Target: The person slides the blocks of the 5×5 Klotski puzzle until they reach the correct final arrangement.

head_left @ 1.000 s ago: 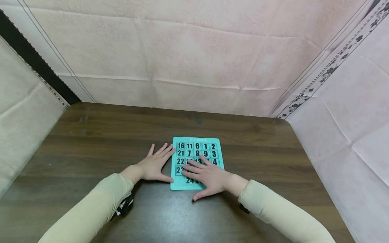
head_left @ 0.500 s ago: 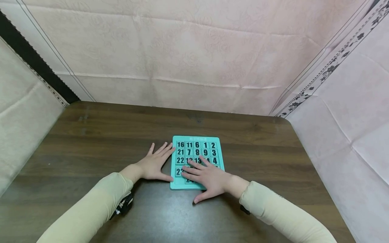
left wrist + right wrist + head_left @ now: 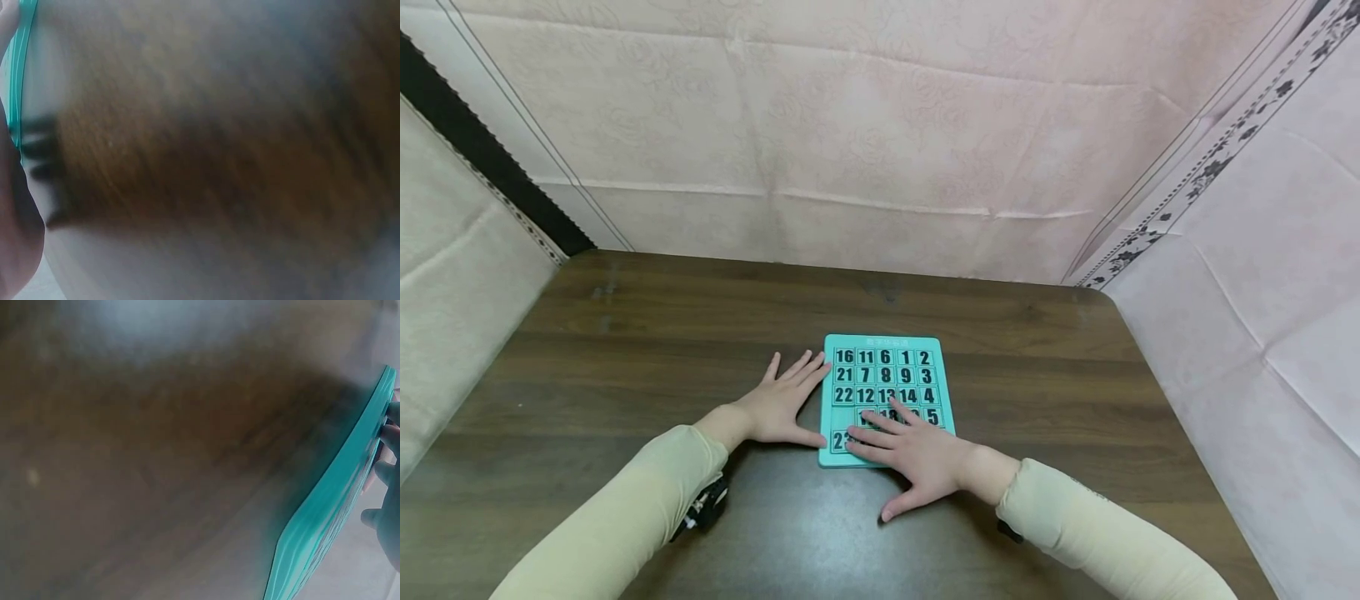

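A teal number sliding puzzle (image 3: 886, 375) lies flat on the wooden table, its black numbers in rows. My left hand (image 3: 778, 410) has its fingers spread, with the fingertips and thumb at the puzzle's left edge. Across the lower rows lies my right hand (image 3: 917, 454), fingers spread and fairly straight, thumb off the near edge. Its fingertips touch the lower left tiles and hide several numbers. A gap shows at the left of the fourth row, above a partly covered tile (image 3: 837, 440). The right wrist view catches the puzzle's side (image 3: 331, 494) beneath the fingers.
The brown wooden table (image 3: 662, 333) extends around the puzzle on all sides. Pale cloth (image 3: 865, 142) hangs behind it and at both sides. Each forearm has a light sleeve, with a dark wrist device (image 3: 703, 508) showing under the left one.
My right hand has slid slightly toward me. The tile 23 has moved down from the fourth row to the bottom left corner, leaving a gap above. My left hand stays in place.
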Tool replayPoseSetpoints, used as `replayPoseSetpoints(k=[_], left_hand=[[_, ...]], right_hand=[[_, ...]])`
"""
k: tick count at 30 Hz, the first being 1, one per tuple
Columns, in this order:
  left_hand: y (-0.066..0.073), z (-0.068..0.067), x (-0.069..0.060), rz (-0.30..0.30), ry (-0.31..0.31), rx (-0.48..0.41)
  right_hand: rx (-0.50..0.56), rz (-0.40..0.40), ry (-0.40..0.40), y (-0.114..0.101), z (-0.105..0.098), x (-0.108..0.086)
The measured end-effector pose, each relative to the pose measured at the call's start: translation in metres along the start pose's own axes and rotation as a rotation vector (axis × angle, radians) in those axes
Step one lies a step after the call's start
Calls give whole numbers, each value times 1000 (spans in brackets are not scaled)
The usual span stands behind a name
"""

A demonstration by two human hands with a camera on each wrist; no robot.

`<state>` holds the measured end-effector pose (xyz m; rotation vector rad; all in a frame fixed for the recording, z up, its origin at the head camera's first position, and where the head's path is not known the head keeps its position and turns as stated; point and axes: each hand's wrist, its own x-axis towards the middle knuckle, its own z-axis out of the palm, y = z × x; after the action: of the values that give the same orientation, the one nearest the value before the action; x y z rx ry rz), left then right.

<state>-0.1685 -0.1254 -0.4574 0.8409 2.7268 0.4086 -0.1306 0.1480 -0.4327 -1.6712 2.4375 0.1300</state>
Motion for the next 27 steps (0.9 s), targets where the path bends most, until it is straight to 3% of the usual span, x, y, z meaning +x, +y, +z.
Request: replayPoseSetpoints(k=[11, 19, 27], left_hand=[[-1, -1, -1, -5, -5, 2], [0, -2, -1, -12, -15, 0], [2, -4, -1, -6, -21, -6]], right_hand=[[-5, 7, -11, 2, -3, 2], [35, 97, -17, 16, -10, 11], [4, 141, -21, 27, -8, 21]])
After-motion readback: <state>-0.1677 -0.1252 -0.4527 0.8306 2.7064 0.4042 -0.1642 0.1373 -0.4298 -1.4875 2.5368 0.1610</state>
